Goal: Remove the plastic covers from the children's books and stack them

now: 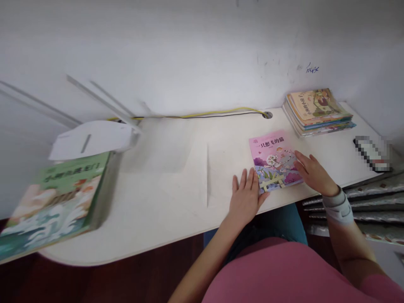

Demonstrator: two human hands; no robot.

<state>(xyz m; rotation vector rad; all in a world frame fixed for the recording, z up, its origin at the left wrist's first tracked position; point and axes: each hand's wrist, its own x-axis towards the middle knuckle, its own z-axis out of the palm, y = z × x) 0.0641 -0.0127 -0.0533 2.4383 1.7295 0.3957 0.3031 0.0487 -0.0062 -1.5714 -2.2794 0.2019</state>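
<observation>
Pink fabric of the wearer's shirt fills the bottom of the view, close up, with blue-green trousers showing between it and the bench. At the far left, a thick green-covered book or stack lies face up, blurred, its cover showing white waves below dark characters. Just behind it sits a white router-like device with slanting antennas; whether the two touch, I cannot tell. Yellow and black cables run along the foot of the wall to a round hole in the bench.

Right of centre, the left hand rests palm down at the lower left edge of a pink picture book, its fingers extended and its thumb spread by the lower corner. The book lies flat on the bench, closed, front cover up, its title towards the wall. Against its right edge is the right hand, fingers open and loosely straight, a pale band around the wrist. Neither hand grips the book.

Behind the right hand, near the wall, stands a pile of books. Farther right lies a dark-edged object, pixelated; patterned silvery folds show below the bench.
</observation>
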